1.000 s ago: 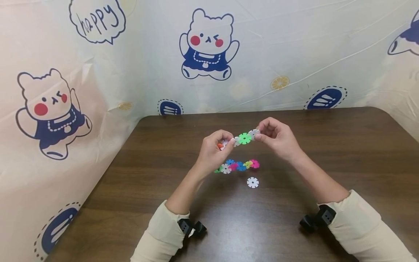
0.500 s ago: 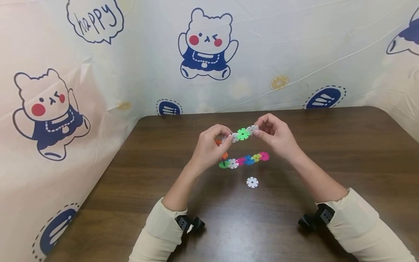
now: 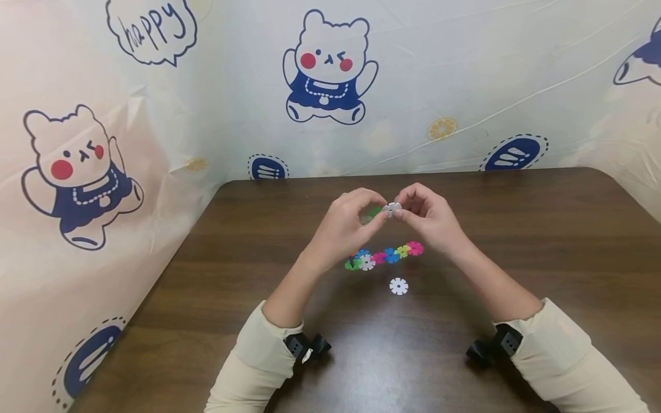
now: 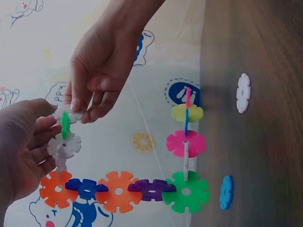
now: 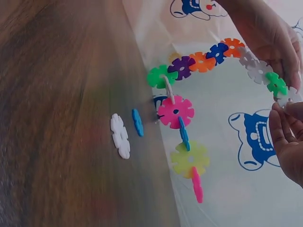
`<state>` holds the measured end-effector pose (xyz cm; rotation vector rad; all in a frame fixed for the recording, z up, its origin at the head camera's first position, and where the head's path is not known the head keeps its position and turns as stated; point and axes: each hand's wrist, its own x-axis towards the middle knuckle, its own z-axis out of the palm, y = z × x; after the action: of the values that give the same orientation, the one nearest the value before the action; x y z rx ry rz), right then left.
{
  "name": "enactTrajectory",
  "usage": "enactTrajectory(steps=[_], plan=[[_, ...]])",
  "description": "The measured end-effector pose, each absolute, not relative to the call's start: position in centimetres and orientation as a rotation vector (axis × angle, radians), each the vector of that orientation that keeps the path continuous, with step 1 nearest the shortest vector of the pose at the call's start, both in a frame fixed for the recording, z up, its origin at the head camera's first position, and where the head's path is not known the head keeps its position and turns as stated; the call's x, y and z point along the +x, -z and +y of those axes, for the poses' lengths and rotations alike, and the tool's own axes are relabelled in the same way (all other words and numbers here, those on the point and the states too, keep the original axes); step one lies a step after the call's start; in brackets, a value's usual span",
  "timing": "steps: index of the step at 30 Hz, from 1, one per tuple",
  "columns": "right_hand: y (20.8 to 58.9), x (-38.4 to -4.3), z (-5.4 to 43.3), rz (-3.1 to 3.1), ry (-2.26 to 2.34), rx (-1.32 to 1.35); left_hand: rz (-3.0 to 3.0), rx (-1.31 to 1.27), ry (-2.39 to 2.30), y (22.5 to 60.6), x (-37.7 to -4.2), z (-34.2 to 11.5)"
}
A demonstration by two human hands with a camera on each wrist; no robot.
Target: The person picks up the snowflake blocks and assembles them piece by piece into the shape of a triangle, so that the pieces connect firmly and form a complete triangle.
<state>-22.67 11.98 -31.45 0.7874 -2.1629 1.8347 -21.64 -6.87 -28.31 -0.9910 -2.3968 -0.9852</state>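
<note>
A chain of snowflake-shaped interlocking plastic discs hangs from my hands in a U shape, above the table. Thumb and fingers of my left hand [image 3: 347, 229] pinch it near its upper end, by the green disc [image 5: 276, 84] and the white end disc [image 3: 392, 209]. That same white end disc is pinched by my right hand [image 3: 435, 215]. Orange, blue and purple discs form the crosswise part, ending at a green corner disc [image 4: 186, 192]. From there a second arm runs through the pink disc [image 5: 176, 112] and the yellow disc [image 5: 190, 159] to another pink one.
A loose white disc [image 3: 399, 286] lies flat on the brown table [image 3: 465, 355]. A loose blue disc [image 4: 227, 192] lies beyond it, partly behind the chain in the head view. A curtain with printed bears [image 3: 327, 69] hangs behind the table.
My left hand has shifted right along the chain, from beside the orange disc to the green and white end. My right hand stays at the white end disc, nearly in place.
</note>
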Motion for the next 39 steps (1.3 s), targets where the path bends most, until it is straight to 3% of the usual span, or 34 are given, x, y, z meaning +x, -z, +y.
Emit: enactTrajectory(steps=[18, 39], plan=[[31.7, -22.7, 10.9, -2.207, -1.828, 0.792, -2.356, -0.935, 0.996, 29.4, -21.8, -7.7], [34.9, -25.6, 9.1, -2.682, -1.557, 0.763, -2.187, -0.51, 1.016, 29.4, -22.7, -11.5]])
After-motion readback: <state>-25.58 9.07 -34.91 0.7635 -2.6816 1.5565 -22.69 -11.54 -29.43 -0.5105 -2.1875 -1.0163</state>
